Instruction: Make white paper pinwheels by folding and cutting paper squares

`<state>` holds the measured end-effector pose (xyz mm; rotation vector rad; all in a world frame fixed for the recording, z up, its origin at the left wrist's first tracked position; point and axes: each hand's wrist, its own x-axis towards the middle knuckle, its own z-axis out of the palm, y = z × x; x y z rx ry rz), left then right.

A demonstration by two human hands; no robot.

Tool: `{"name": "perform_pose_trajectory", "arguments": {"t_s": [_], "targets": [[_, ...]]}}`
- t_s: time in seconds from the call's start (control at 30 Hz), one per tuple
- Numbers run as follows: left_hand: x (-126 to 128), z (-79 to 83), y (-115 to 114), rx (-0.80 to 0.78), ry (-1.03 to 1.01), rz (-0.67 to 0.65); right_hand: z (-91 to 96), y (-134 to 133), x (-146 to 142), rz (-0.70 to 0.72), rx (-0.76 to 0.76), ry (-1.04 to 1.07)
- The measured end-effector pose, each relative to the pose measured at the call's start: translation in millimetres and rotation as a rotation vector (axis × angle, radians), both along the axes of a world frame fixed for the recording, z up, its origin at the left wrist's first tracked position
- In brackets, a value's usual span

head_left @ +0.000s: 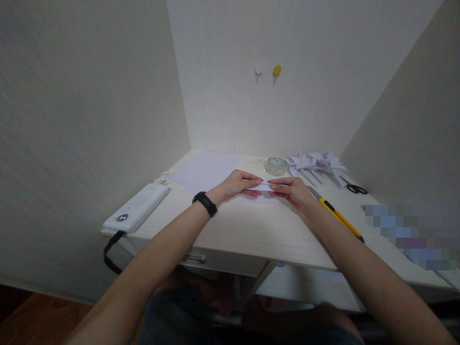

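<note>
Both my hands meet at the middle of a pale wooden desk (251, 230). My left hand (239, 184), with a black band on its wrist, pinches one end of a narrow folded strip of white paper (265, 185). My right hand (292, 190) pinches the other end, fingers pressed together on it. The strip lies just above a small white sheet on the desk.
A stack of white paper sheets (206, 171) lies at the back left. A white power bank (138, 208) with a black strap sits at the left edge. A roll of clear tape (276, 166), folded paper pieces (318, 165), black scissors (356, 188) and a yellow utility knife (339, 216) lie to the right.
</note>
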<state>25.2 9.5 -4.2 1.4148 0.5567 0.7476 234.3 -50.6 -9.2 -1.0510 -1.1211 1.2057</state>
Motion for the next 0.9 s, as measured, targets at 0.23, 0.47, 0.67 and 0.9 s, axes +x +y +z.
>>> {"name": "perform_pose_trajectory", "arguments": {"t_s": [0.23,0.47,0.67,0.9], "targets": [[1.2,1.2,-0.9,0.007,-0.016,0.047,-1.6,-0.8,-2.4,0.058,0.010,-0.006],[-2.7,2.6,0.1,0.057,0.044,0.033,-2.4,0.1,-2.5,0.021,-0.011,-0.037],[-4.9,1.8,2.1,0.097,0.109,0.037,-4.4,1.6,-2.1,-0.002,-0.040,-0.071],[-3.0,3.5,-0.1,-0.041,0.121,-0.019,-2.2,1.0,-1.6,-0.014,-0.054,-0.083]]}}
